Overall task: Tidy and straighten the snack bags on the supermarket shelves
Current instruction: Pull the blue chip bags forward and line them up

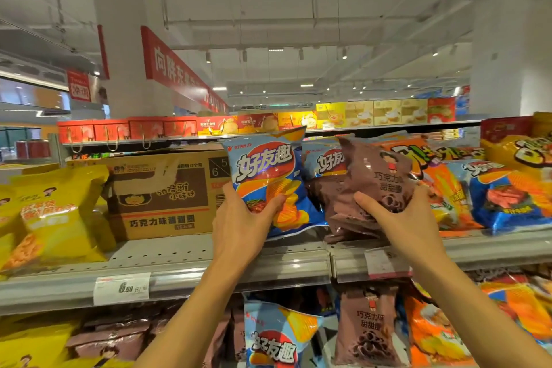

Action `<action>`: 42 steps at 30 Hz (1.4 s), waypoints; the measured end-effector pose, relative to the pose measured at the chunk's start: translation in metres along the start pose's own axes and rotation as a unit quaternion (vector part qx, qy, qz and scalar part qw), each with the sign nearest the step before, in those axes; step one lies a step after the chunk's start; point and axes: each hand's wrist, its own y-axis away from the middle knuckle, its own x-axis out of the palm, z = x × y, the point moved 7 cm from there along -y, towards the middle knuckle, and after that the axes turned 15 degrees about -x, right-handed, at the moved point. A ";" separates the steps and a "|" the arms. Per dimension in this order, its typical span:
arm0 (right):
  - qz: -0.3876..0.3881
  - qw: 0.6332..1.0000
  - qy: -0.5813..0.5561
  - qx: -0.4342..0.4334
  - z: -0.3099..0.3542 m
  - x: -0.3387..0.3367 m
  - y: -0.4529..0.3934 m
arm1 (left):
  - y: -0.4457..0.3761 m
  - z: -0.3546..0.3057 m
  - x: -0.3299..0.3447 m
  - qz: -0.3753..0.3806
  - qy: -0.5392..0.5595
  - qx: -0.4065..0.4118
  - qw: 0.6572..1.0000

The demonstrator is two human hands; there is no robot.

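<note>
A: Left hand (239, 225)?
B: Grip pinching the blue chip bag (268, 179) at its lower edge, thumb in front, fingers behind. Held upright, tilted slightly right, above the shelf (167, 257) front.

A: Look of it?
B: Glossy blue foil, red oval with white characters, orange ridged chips printed low. Crinkled, puffy.

A: Right hand (403, 218)?
B: Grip curled round the brown snack bag (376, 182), thumb across the front. Matte brown, small cartoon figure on top, dark ring snacks printed low. Leaning left, touching a second blue bag (324, 164) behind.

A: Around them?
B: Cardboard carton (161, 197) just left of the blue bag. Yellow bags (56, 215) far left. Orange and blue bags (484, 194) slumped right. Price tag (121, 288) on the shelf rail. More bags, same kinds, on the lower shelf (277, 337).
</note>
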 end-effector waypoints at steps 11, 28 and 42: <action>0.060 0.997 0.011 -0.049 0.032 0.070 -0.007 | -0.016 0.025 -0.099 -0.103 0.065 -0.022 0.992; 0.285 0.948 0.130 -0.059 0.102 0.303 0.078 | 0.020 0.087 -0.280 -0.243 -0.004 -0.042 0.969; 0.086 0.956 0.251 -0.123 0.044 0.102 0.005 | 0.025 0.052 -0.182 -0.173 0.045 0.012 0.984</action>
